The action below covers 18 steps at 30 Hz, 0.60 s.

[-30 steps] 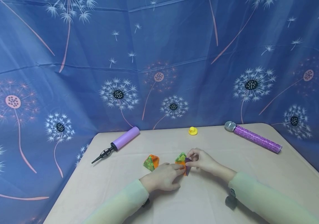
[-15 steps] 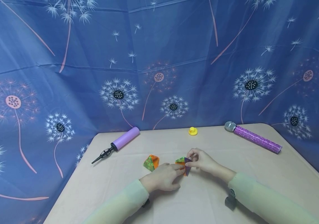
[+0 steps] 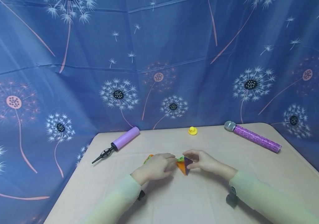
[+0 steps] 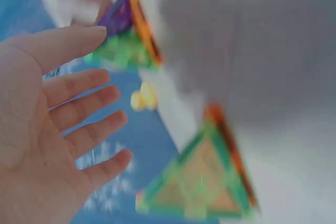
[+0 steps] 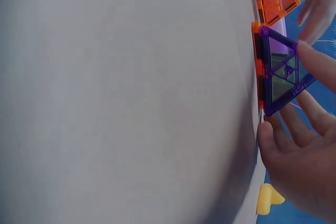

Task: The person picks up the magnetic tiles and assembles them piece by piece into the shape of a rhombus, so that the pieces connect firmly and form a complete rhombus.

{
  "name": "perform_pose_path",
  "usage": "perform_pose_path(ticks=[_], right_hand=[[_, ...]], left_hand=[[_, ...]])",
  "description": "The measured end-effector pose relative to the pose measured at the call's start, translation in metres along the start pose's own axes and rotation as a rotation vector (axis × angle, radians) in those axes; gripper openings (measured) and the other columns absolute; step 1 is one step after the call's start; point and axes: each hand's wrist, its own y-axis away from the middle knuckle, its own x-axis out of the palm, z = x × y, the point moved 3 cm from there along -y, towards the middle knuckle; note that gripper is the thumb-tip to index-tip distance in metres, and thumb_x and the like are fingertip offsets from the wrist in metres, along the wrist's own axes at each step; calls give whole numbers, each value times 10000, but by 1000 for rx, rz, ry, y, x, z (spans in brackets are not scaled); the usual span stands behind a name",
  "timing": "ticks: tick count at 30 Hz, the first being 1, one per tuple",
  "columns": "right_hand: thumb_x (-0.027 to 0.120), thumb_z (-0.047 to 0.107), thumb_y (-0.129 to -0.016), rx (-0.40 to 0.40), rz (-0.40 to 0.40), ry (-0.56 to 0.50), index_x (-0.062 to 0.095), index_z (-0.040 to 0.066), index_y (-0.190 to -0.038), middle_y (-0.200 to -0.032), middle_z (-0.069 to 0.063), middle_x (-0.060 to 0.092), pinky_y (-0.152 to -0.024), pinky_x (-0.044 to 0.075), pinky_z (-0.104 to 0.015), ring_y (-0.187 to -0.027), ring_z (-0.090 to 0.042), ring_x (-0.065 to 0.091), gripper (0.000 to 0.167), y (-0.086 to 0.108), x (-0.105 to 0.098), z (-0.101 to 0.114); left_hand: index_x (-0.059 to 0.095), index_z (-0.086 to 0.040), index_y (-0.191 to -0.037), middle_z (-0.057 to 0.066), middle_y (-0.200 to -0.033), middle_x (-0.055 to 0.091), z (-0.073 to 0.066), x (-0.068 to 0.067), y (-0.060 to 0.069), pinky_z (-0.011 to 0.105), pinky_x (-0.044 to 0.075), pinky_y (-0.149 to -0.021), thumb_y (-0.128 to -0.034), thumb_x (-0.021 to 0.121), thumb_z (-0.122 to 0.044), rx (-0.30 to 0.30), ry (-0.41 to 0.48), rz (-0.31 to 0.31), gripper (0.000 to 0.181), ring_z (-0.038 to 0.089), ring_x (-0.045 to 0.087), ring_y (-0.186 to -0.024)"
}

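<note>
A small pyramid of triangular magnetic tiles (image 3: 182, 167) stands on the table, with an orange, a green and a purple side showing. My right hand (image 3: 204, 162) holds it at the purple tile (image 5: 278, 72); the thumb lies against that tile and the fingers curl around the far side. My left hand (image 3: 155, 166) hovers just left of this pyramid, fingers extended and apart, holding nothing. A second green and orange tile pyramid (image 4: 197, 177) stands farther left, mostly covered by the left hand in the head view. The left wrist view is blurred.
At the back of the table (image 3: 170, 202) sits a yellow rubber duck (image 3: 192, 131). A purple hand pump (image 3: 126, 138) lies at the back left. A glittery purple tube with a silver microphone-like head (image 3: 256, 138) lies at the back right. Behind hangs a blue dandelion-print cloth (image 3: 159, 37).
My left hand has let go of the pyramid and moved left and slightly up, in front of the other pyramid. The right hand's fingers have spread slightly; the purple tile now leans against the others.
</note>
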Motion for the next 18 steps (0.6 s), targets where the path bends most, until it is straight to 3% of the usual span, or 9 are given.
perform_pose_path(ticks=[6, 9, 12, 14, 18], right_hand=[[808, 48, -840, -16, 78, 49, 528, -124, -1388, -1398, -281, 559, -1099, 387, -528, -1326, -465, 488, 639, 0, -3, 1], [818, 49, -827, 2, 89, 72, 543, -98, -1392, -1384, -258, 579, -1056, 461, -476, -1301, -442, 514, 645, -1, -3, 0], [832, 48, -809, 3, 100, 99, 555, -81, -1391, -1367, -241, 597, -977, 508, -413, -1274, -417, 538, 657, -1, -3, 1], [836, 37, -800, 4, 111, 97, 555, -77, -1394, -1364, -234, 602, -927, 508, -378, -1256, -393, 549, 667, -1, -3, 2], [847, 18, -786, -13, 138, 94, 550, -74, -1401, -1364, -227, 598, -945, 499, -404, -1240, -369, 550, 689, -3, -2, 3]], left_hand=[[528, -30, -1460, 162, -1494, 505, 44, -19, 16, 482, 347, -1154, -906, 754, -166, -147, 304, -82, 613, 334, 438, -1406], [491, -46, -1494, 155, -1523, 474, 70, -17, 28, 521, 331, -1154, -875, 806, -193, -258, 470, -101, 710, 354, 406, -1423], [496, -41, -1493, 137, -1506, 503, 90, -8, 41, 536, 370, -1121, -818, 864, -241, -337, 598, -84, 795, 366, 460, -1374], [508, -24, -1480, 142, -1469, 538, 98, -2, 49, 540, 403, -1092, -793, 883, -240, -356, 667, -53, 812, 370, 515, -1315], [545, 32, -1427, 187, -1368, 606, 105, 9, 57, 532, 460, -1038, -767, 896, -159, -325, 746, -8, 772, 373, 597, -1199]])
